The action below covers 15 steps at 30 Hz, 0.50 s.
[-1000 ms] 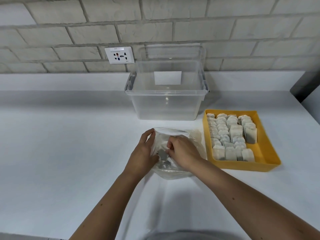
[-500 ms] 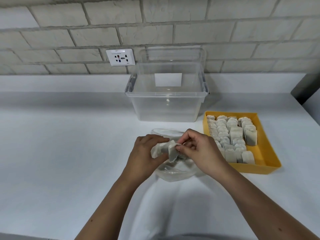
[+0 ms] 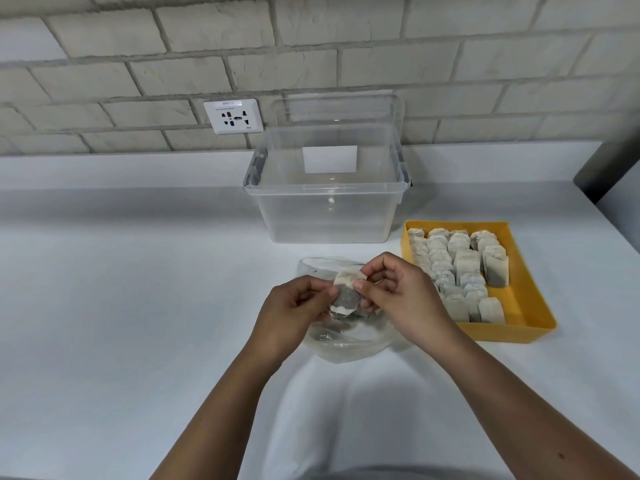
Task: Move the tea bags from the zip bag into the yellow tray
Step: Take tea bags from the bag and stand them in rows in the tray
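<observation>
Indoor workbench setting (utility-room look): white counter [image 3: 138,306], pale brick wall [image 3: 311,39], wall socket [image 3: 232,116], clear storage bin [image 3: 325,216].

Pale grey brick wall [image 3: 311,46] behind a white counter [image 3: 121,306]. A white socket plate [image 3: 232,116] is mounted on the wall, just left of a clear plastic box [image 3: 325,216] standing on the counter.

Two hands [image 3: 291,317] [image 3: 403,294], one zip bag [image 3: 346,344], one yellow tray [image 3: 512,336], one tub [image 3: 325,220]
</observation>
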Available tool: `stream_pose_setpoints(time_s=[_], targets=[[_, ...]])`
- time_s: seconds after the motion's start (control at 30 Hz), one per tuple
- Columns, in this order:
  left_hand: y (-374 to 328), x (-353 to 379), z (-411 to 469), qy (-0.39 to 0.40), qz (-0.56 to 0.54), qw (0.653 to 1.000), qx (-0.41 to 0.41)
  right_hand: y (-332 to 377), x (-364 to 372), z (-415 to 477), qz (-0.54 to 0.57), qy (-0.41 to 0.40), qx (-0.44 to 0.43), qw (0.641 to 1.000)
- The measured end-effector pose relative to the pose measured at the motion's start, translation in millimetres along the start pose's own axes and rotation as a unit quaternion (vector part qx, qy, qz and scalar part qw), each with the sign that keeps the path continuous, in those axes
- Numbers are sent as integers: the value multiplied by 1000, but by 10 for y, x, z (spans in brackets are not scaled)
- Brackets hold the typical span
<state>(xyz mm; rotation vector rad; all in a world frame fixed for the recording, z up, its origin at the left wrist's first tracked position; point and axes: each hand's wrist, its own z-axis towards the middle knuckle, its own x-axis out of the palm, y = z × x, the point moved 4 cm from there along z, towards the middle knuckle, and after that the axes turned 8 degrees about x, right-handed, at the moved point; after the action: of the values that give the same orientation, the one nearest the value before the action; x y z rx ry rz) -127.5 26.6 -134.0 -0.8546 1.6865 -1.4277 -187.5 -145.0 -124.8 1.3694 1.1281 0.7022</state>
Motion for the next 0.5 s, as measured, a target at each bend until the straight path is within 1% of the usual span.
stream_pose_setpoints(time_s=[0.07,0.13,0.17,0.23,0.33,0.4,0.5], targets=[[27,20,2,-11,-49,998,-30,8,14,-28,-29,-22,-30,999],[31,59,0,-21,-97,993,-58,48,9,-84,-73,-64,-100,990],[29,66,0,-29,-119,990,-71,73,12,-117,-96,-72,-143,982],[29,66,1,-34,-157,983,-91,71,50,-173,-137,-45,-202,969],[25,53,-1,-30,-188,976,-105,0,107,-198,-196,2,-214,957],[34,59,-5,-24,-205,972,-111,-19,108,-178,-194,4,-213,957],[29,82,-21,-6,-238,964,-114,-8,91,-140,-182,-16,-214,960]])
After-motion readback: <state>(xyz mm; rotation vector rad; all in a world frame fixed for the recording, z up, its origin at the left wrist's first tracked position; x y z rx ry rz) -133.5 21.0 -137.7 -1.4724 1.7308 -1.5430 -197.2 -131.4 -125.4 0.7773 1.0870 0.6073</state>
